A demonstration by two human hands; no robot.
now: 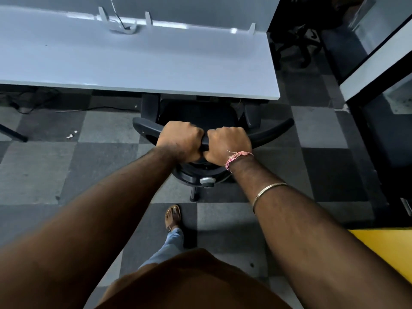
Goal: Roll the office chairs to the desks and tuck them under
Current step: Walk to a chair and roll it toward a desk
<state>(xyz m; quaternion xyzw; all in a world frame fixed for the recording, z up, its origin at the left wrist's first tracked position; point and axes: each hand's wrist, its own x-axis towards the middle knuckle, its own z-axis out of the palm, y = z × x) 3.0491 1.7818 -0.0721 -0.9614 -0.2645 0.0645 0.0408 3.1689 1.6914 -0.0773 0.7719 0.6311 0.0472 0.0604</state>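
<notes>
The black office chair (207,117) stands at the near edge of the white bench (138,61), toward the bench's right end; its seat reaches partly under the top, while the curved top of the backrest is on the near side of the edge. Both grips are closed round that top rail, side by side and almost touching — the left hand (179,140) with fingers wrapped over the rail, the right hand (227,143) likewise, knuckles up. The right wrist carries a pink thread band (234,158) and, further up the forearm, a thin metal bangle (268,190).

On the bench, at the far side, a cable (119,20) runs down into a white cable port (123,30); small white brackets (149,18) stand along the back edge. Under the bench to the left, dark cables (29,103) lie on the checkered carpet tiles (40,172); a scrap of paper (70,136) lies just beside them. Below the backrest a round metal knob (207,181) shows on the chair's column. A sandalled foot (172,217) steps forward behind the chair. To the right — past the bench end — another chair base (298,45) stands in shadow beside a glass partition (379,52); a yellow surface (388,248) sits at the lower right.
</notes>
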